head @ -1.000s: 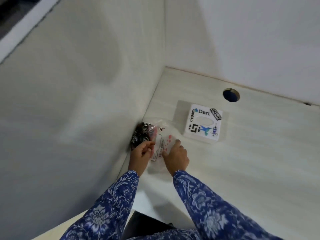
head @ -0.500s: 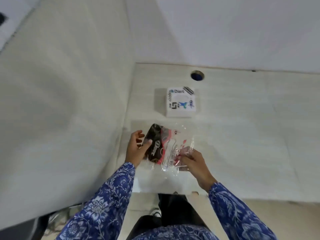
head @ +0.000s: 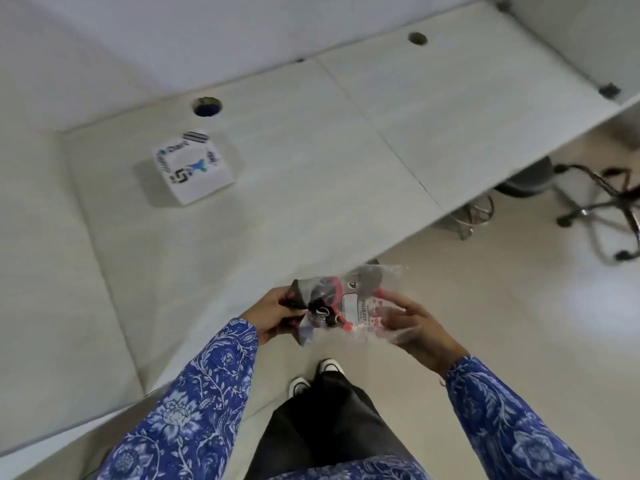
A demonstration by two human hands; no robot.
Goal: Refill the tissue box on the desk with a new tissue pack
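The tissue pack (head: 349,303) is a crinkled clear plastic wrapper with black and red print, held in the air just past the desk's front edge. My left hand (head: 273,311) grips its dark left end. My right hand (head: 412,323) holds the clear right end from below. The tissue box (head: 192,166) is white with stickers around its top slot. It stands on the pale desk (head: 311,161) near the back left corner, well away from both hands.
A cable hole (head: 206,107) lies behind the box and a second hole (head: 417,38) sits farther right. Partition walls close the desk at the left and back. An office chair base (head: 602,202) stands on the floor at right. My shoes (head: 315,375) are below.
Both hands have lifted the pack off the desk and drawn it back past the front edge. The view has swung right, so the box now sits far at upper left.
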